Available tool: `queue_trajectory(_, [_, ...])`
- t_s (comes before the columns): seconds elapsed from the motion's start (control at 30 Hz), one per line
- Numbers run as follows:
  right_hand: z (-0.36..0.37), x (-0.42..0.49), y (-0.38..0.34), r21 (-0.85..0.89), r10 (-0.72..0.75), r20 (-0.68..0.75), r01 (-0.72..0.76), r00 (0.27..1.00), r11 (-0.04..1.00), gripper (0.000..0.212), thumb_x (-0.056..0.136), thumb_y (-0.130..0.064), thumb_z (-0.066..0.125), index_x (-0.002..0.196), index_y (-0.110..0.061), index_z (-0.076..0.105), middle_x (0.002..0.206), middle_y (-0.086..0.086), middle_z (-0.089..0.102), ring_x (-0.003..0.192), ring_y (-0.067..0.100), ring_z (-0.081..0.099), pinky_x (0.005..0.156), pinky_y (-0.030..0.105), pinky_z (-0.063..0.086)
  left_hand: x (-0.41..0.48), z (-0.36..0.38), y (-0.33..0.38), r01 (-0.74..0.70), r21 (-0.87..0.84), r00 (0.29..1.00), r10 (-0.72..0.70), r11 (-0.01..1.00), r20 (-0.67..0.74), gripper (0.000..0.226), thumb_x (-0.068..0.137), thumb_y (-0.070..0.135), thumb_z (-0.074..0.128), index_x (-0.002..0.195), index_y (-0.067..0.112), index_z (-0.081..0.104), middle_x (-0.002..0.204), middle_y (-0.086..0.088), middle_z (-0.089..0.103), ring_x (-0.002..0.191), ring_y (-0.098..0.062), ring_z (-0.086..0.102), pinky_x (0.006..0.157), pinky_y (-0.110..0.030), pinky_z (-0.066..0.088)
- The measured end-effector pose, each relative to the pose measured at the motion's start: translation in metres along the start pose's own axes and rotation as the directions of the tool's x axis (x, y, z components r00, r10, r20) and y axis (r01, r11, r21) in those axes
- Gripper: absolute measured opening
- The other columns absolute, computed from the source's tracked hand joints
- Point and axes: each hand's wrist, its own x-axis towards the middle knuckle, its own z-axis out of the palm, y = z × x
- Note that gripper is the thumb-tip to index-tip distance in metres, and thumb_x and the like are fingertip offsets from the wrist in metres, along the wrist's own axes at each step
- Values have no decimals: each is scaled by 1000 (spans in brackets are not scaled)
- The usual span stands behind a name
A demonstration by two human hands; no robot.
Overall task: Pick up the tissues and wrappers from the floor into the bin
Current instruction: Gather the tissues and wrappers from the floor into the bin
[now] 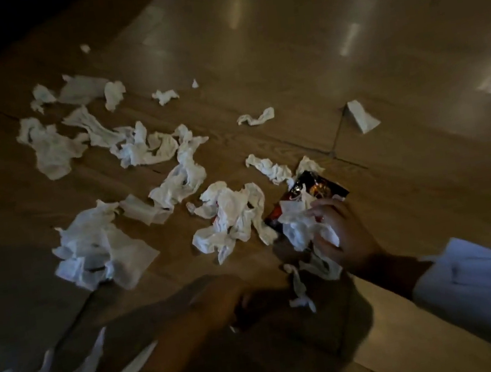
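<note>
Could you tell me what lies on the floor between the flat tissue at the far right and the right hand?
In the head view, the dark wrapper and bare floor lie between the flat tissue and the right hand.

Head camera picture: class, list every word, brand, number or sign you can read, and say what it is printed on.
No text can be read.
Dark red and black wrapper held with tissue by the right hand: it bears a round printed design, too blurred to read.
White tissues on the floor: no print visible.

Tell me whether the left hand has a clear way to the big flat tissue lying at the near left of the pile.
Probably yes. The left hand looks blurred and empty, low over the floor, and only bare floor lies between it and the big flat tissue. The right hand is busy off to the other side, gripping tissues and a wrapper.
</note>
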Motion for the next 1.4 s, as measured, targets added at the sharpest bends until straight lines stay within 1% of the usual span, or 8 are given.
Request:
queue_trajectory(0.13, [2,6,1,-38,-1,-48,-1,999,999,51,85,-45,38,116,-10,58,129,13,49,119,18,38,98,30,30,18,-28,17,-38,171,998,29,985,57,27,87,5,58,114,5,61,112,-10,61,111,-25,58,90,-26,45])
queue_trajectory(0.33, [23,-28,-2,355,478,-241,-381,845,854,36,86,-36,45,115,-16,53,123,8,46,114,27,45,93,36,40,27,-26,65,-230,131,930,257,964,-262,23,88,18,60,109,15,68,113,0,65,95,-4,56,78,-6,36])
queue_trajectory(0.47, [2,-56,42,185,492,-353,-457,795,870,41,86,-34,41,108,-6,60,122,18,52,115,36,46,93,34,33,44,11,78,-389,234,883,434,891,-181,28,93,22,51,117,13,63,122,-1,61,111,-10,55,79,-3,27])
queue_trajectory(0.73, [-11,-113,107,148,868,-410,-918,281,367,40,93,-29,46,132,-23,42,152,9,22,138,36,18,109,55,16,51,44,63,-472,458,851,526,753,13,57,85,50,38,135,24,46,149,4,33,141,-15,21,115,-29,11])
queue_trajectory(0.9, [4,-99,98,303,728,-399,-669,557,678,34,89,3,51,122,-3,56,142,17,40,131,35,39,104,39,33,51,36,51,-511,498,792,609,700,-44,47,84,38,34,116,16,61,120,-5,64,116,-18,56,97,-33,47])
queue_trajectory(1.07, [6,-55,71,407,582,-321,-446,747,797,23,89,4,50,109,3,62,118,6,54,106,21,57,85,1,35,60,24,60,-571,172,631,563,803,-534,27,87,23,43,111,26,56,106,-2,67,108,2,49,87,-23,49])
queue_trajectory(1.23, [11,-21,34,443,499,-314,-340,808,830,20,88,7,49,98,-4,63,95,-3,56,86,12,52,73,19,41,78,-15,98,-433,-113,604,195,894,-772,26,96,8,45,116,12,60,114,-6,64,101,-10,57,84,-22,50])
queue_trajectory(1.4, [36,-35,26,18,204,-143,-204,968,979,60,85,-70,31,122,-27,50,123,3,51,104,17,51,83,27,46,111,-25,108,-150,-165,811,26,975,-584,59,87,37,59,137,16,37,139,-12,42,127,-28,42,102,-40,42])
